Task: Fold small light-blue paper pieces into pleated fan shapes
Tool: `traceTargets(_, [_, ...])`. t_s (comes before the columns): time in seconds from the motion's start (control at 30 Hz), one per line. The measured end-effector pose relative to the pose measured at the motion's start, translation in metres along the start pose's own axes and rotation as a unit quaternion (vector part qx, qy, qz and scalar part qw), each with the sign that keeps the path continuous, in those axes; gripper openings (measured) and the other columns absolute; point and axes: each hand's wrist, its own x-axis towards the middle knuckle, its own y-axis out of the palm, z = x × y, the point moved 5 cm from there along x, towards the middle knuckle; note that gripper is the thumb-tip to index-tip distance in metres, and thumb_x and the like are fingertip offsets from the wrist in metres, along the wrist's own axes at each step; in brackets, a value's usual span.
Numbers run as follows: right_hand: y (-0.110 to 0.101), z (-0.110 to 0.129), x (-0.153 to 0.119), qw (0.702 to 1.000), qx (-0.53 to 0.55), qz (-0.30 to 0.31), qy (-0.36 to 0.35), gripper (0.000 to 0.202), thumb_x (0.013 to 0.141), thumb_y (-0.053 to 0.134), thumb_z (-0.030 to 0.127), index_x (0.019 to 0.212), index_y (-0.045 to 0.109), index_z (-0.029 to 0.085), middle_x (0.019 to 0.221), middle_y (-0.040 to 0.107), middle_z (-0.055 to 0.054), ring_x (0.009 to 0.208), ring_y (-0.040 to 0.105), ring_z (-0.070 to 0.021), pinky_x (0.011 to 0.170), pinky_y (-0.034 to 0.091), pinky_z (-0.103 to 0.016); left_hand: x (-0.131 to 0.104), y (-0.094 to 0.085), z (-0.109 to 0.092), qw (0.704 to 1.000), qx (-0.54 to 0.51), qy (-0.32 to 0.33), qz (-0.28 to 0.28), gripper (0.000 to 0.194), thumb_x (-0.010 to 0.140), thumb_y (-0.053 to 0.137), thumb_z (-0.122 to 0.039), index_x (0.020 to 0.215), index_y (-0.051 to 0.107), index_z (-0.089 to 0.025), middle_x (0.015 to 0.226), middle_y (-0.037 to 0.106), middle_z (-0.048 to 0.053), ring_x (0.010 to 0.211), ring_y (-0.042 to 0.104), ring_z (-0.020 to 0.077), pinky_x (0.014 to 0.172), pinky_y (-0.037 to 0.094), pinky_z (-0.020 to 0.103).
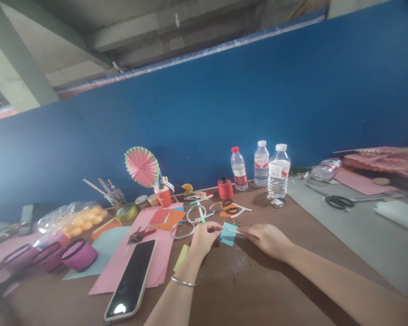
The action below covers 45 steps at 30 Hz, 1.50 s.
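Turquoise paper piece is sitting between both hands, just above the brown surface near its middle. The left hand, with a thin bangle on its wrist, is pinching the paper's left edge with curled fingers. The right hand is gripping the right edge, where a pale narrow strip is lying across the paper under its fingertips. A phone is lying face up on pink paper to the left of the left forearm, and a yellow note is peeking out beside that wrist. Three water bottles are standing near the blue wall, with a red thread spool just beside them. Black scissors are lying well apart on the right.
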Motion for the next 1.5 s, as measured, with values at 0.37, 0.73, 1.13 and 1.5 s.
traceTargets(0.37, [0.002,0.001,-0.001,1.0,-0.016,-0.003,0.006,0.033,0.09,0.027,0.033,0.111,0.052,0.032,0.087,0.06,-0.002,0.079,0.056,-0.0141,0.068,0.039,-0.022,0.003,0.004,0.013,0.993,-0.076,-0.086,-0.027,0.015,0.061,0.054,-0.016,0.07,0.064,-0.01,0.056,0.059,0.002,0.043,0.047,0.0063,0.04,0.038,0.016])
traceTargets(0.73, [0.003,0.006,-0.002,0.996,-0.086,0.02,0.018,0.034,0.09,0.026,0.034,0.115,0.047,0.034,0.079,0.056,-0.003,0.07,0.055,-0.0121,0.06,0.036,-0.019,0.005,0.001,0.012,0.996,-0.025,-0.078,-0.046,0.016,0.059,0.048,-0.01,0.066,0.063,-0.01,0.058,0.06,0.002,0.044,0.047,0.0056,0.041,0.036,0.014])
traceTargets(1.13, [-0.003,0.016,-0.001,0.991,-0.124,0.036,0.028,0.033,0.089,0.026,0.036,0.117,0.044,0.036,0.077,0.056,-0.004,0.068,0.055,-0.0142,0.057,0.035,-0.019,0.006,0.004,0.014,0.994,-0.016,-0.085,-0.06,0.021,0.058,0.044,-0.007,0.066,0.062,-0.011,0.056,0.059,0.001,0.042,0.05,0.0064,0.043,0.039,0.016])
traceTargets(1.5, [0.004,-0.002,0.0,0.988,-0.116,0.033,0.093,0.033,0.089,0.026,0.035,0.118,0.041,0.038,0.076,0.055,-0.003,0.067,0.056,-0.0161,0.061,0.037,-0.024,-0.004,-0.005,0.01,0.993,-0.058,-0.049,-0.086,0.011,0.062,0.05,-0.014,0.068,0.06,-0.012,0.061,0.058,0.001,0.054,0.05,0.0073,0.052,0.039,0.016])
